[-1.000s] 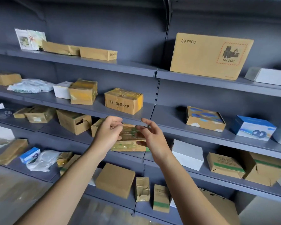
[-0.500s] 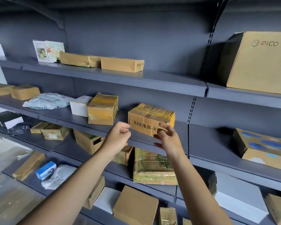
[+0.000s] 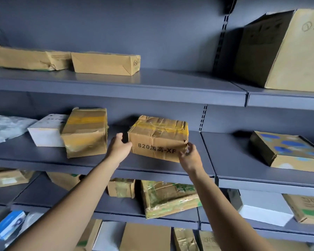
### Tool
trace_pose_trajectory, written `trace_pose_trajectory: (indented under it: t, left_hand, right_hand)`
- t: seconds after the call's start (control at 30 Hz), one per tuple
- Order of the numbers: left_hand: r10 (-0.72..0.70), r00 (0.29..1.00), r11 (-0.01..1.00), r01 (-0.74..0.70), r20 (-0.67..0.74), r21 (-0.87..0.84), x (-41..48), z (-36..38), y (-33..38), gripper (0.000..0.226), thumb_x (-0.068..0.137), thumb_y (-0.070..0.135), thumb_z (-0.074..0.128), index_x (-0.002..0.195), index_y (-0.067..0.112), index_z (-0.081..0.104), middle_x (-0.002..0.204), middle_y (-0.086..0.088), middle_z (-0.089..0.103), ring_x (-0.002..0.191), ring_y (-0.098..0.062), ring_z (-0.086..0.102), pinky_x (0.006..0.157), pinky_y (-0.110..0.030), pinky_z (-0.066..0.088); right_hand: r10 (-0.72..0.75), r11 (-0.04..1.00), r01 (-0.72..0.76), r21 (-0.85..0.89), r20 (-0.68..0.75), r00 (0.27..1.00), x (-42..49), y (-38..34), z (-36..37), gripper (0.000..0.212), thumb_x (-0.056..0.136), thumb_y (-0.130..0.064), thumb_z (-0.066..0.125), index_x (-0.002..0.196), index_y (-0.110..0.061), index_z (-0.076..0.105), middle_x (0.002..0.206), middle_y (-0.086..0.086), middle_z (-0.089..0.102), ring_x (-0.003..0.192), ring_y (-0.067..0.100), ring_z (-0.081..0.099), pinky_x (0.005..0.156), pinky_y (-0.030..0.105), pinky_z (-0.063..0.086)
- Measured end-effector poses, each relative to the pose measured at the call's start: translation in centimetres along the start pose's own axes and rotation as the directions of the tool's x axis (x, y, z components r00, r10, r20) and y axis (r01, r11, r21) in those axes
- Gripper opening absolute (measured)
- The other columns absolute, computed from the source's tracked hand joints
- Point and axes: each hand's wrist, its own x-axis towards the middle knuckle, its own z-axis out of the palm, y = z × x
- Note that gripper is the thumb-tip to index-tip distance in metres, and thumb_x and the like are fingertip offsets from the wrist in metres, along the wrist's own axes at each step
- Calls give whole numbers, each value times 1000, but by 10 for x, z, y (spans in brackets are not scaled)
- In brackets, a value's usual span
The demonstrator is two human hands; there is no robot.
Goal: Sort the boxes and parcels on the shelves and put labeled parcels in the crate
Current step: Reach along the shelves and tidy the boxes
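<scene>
A brown cardboard box point(image 3: 158, 142) wrapped in yellow tape and printed "820...-XF" sits on the middle grey shelf point(image 3: 203, 153). My left hand point(image 3: 119, 148) presses against the box's left side, thumb raised. My right hand point(image 3: 189, 156) grips its lower right front corner. The box rests on the shelf between both hands. No crate is in view.
Left of it stand a crumpled taped box point(image 3: 85, 133), a white box point(image 3: 45, 133) and a plastic bag point(image 3: 5, 127). Two flat boxes point(image 3: 105, 63) lie on the top shelf, a large carton point(image 3: 286, 49) at the right. A green-taped parcel point(image 3: 169, 198) lies below.
Both hands rose from the green-taped parcel on the lower shelf to the printed box one shelf up and closed on its sides. The view moved closer and left.
</scene>
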Motion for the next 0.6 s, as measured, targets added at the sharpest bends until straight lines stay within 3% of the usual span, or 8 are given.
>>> trace_pose_trajectory:
  t: [0.1, 0.23, 0.33, 0.43, 0.5, 0.6]
  left_hand:
    - [-45, 989, 999, 43, 138, 15, 27, -5, -9, 69, 96, 18, 53, 155, 21, 19, 158, -4, 30, 141, -25, 34, 110, -37, 34]
    - [6, 944, 1000, -2, 331, -13, 46, -6, -17, 54, 94, 16, 56, 144, 24, 36, 136, 3, 53, 123, -23, 49, 106, -37, 39]
    - [42, 960, 991, -4, 277, -136, 56, -5, -22, 42, 95, 24, 57, 133, 31, 39, 124, 4, 50, 113, -22, 50, 97, -35, 42]
    - [83, 972, 964, -22, 219, -265, 60, -5, -24, 26, 92, 38, 60, 110, 37, 41, 115, -1, 55, 109, -25, 55, 98, -50, 49]
    - [148, 970, 949, -85, 191, -303, 58, -7, -22, 24, 90, 42, 60, 106, 38, 42, 112, -2, 58, 106, -26, 58, 93, -53, 52]
    - [257, 955, 912, -190, 147, -363, 51, -11, -13, 27, 86, 42, 61, 109, 38, 46, 121, -6, 55, 109, -24, 56, 88, -43, 53]
  right_hand:
    - [46, 999, -47, -21, -29, 999, 0, -6, 8, 35, 99, -11, 50, 133, -10, 45, 121, 10, 60, 96, 21, 52, 76, 27, 39]
    - [65, 998, -65, 12, -92, 994, -3, -9, 22, 39, 94, -5, 54, 133, -7, 49, 115, 8, 61, 97, 18, 55, 77, 24, 41]
    - [76, 994, -59, 97, -174, 982, -8, -10, 30, 42, 88, -28, 65, 122, -8, 55, 112, 9, 63, 93, 18, 60, 65, 24, 45]
    - [145, 966, -87, 244, -234, 961, -12, -17, 31, 47, 88, -57, 57, 104, -13, 52, 101, 5, 58, 93, 21, 59, 76, 43, 57]
    - [230, 918, -132, 374, -233, 945, -11, -21, 27, 48, 95, -59, 49, 112, -14, 47, 104, 3, 53, 95, 18, 58, 81, 54, 58]
    - [333, 833, -199, 517, -181, 925, -9, -29, 19, 68, 88, -73, 43, 129, -19, 44, 124, 7, 53, 108, 30, 59, 65, 49, 60]
